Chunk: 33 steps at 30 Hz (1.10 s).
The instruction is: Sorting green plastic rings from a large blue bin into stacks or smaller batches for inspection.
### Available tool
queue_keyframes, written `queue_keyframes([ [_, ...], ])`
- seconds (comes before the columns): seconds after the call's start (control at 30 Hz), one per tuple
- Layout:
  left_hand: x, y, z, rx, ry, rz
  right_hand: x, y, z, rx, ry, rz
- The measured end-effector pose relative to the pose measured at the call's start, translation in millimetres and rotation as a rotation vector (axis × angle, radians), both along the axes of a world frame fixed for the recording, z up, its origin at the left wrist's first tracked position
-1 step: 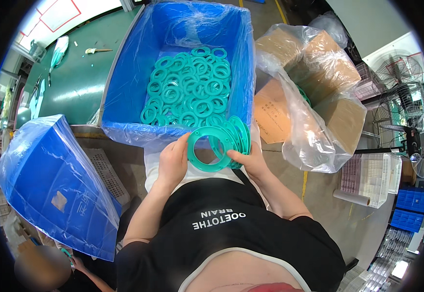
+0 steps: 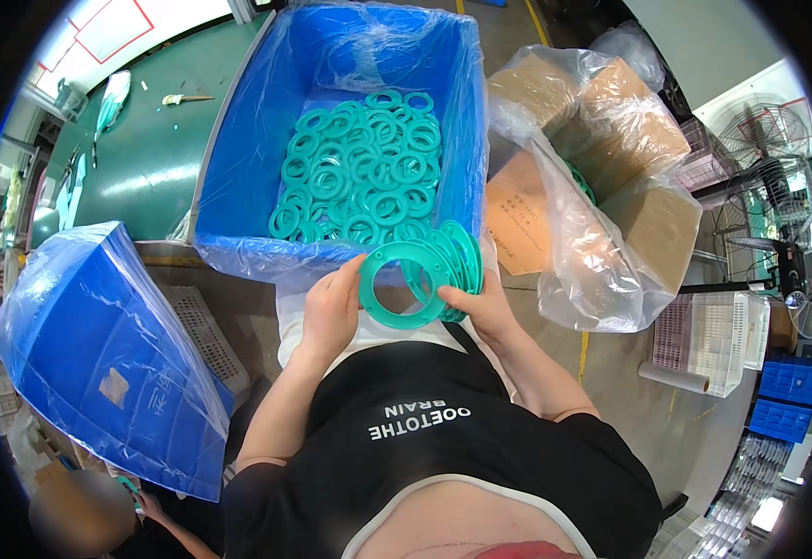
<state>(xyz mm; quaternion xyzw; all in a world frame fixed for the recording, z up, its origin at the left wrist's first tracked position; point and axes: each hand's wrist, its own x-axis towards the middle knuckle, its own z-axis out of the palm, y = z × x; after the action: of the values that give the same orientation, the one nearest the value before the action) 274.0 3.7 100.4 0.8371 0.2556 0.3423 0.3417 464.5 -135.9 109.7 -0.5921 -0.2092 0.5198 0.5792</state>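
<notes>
Just past the near rim of a plastic-lined blue bin (image 2: 238, 177), I hold green plastic rings in front of my body. My left hand (image 2: 331, 312) pinches the left edge of the front ring (image 2: 400, 321), a flat ring with small holes around its face. My right hand (image 2: 487, 312) is closed around a fanned bunch of similar rings (image 2: 467, 250), its thumb on the front ring's right side. Its other fingers are mostly hidden behind the bunch. Inside the bin lies a loose heap of green rings (image 2: 369, 191).
Cardboard boxes (image 2: 625, 126) in clear plastic stand right of the bin. At the left are a green table (image 2: 155, 140) with a brush (image 2: 187, 98), and a wrapped blue bin (image 2: 117, 345). A fan (image 2: 774, 177) stands far right. Another person's hand (image 2: 150, 506) shows lower left.
</notes>
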Motion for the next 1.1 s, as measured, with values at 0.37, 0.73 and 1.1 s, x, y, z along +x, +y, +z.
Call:
queue_keyframes([
  [0.37, 1.5, -3.7, -0.9, -1.356, -0.253, -0.158, 70.9, 0.6, 20.8, 0.658, 0.575, -0.437],
  [0.73, -4.2, -8.1, -1.9, -1.258, -0.297, -0.063, -2.3, 20.7, -8.0, 0.180, 0.297, -0.015],
  [1.1, -3.2, 3.8, 16.5, -0.251, 0.048, -0.014, -10.0, 21.8, -1.5, -0.034, 0.082, 0.267],
])
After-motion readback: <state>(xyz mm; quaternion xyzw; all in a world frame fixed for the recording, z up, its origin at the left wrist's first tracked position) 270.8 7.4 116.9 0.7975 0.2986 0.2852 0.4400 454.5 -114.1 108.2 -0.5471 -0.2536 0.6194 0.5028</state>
